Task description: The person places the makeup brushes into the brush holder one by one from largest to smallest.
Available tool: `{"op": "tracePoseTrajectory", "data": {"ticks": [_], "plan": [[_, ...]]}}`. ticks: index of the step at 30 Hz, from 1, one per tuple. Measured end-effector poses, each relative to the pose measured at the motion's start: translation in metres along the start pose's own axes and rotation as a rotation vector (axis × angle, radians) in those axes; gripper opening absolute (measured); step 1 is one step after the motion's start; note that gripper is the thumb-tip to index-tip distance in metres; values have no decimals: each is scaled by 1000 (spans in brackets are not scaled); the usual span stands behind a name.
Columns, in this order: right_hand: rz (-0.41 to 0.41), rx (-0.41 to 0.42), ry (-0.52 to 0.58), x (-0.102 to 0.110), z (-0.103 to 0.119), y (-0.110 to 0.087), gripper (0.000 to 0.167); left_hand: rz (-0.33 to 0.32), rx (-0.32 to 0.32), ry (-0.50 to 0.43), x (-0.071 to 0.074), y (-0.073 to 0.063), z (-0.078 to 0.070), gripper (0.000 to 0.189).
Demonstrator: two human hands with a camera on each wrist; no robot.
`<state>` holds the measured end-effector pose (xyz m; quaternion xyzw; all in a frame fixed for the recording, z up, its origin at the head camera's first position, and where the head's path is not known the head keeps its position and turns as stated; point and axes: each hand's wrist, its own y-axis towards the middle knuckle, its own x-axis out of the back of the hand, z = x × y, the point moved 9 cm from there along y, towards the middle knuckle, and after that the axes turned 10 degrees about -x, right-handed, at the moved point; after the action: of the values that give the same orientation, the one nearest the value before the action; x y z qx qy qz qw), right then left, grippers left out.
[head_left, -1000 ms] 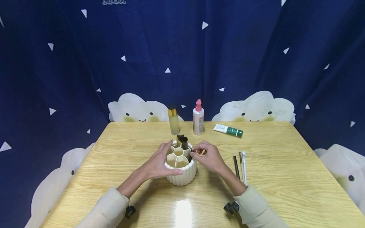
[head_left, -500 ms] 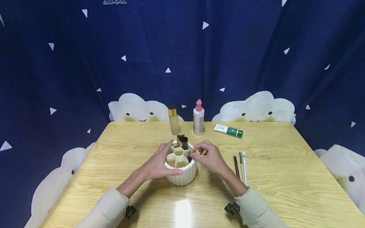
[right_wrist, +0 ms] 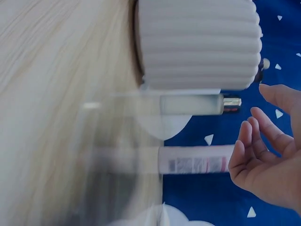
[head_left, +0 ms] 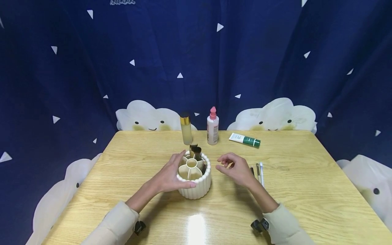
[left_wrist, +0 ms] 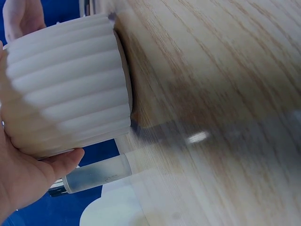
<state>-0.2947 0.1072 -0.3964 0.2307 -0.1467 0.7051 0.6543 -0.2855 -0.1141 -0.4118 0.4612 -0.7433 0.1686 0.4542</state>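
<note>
A white ribbed makeup brush holder (head_left: pixel 197 189) with petal-like compartments stands upright on the table. My left hand (head_left: pixel 169 174) grips its left side, thumb across the front and fingers around the back. Makeup brushes (head_left: pixel 197 151) with dark bristles poke out of the rear compartments. Something dark and slim (head_left: pixel 204 168) sits low in the right compartment. Just right of the holder, my right hand (head_left: pixel 235 168) hovers with nothing in it, its fingers loosely bent and thumb apart, as the right wrist view also shows. Slim brushes (head_left: pixel 262 172) lie beside it, partly hidden by my wrist.
Behind the holder stand a clear bottle (head_left: pixel 187 132) with a gold and black cap and a white bottle (head_left: pixel 212 131) with a pink top. A green and white tube (head_left: pixel 245 140) lies at the back right of the wooden table (head_left: pixel 300 190).
My right hand has let go of the dark slim item in the right compartment and drawn back to the right, its fingers spreading. My left hand and the holder have stayed in place.
</note>
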Motion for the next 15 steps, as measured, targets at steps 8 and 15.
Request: {"op": "tracePoseTrajectory", "data": {"ticks": [8, 15], "plan": [[38, -58, -86, 10, -34, -2, 26, -2, -1, 4, 0, 0, -1, 125], [35, -127, -194, 34, -58, 3, 28, 1, 1, 2, 0, 0, -1, 126]]}}
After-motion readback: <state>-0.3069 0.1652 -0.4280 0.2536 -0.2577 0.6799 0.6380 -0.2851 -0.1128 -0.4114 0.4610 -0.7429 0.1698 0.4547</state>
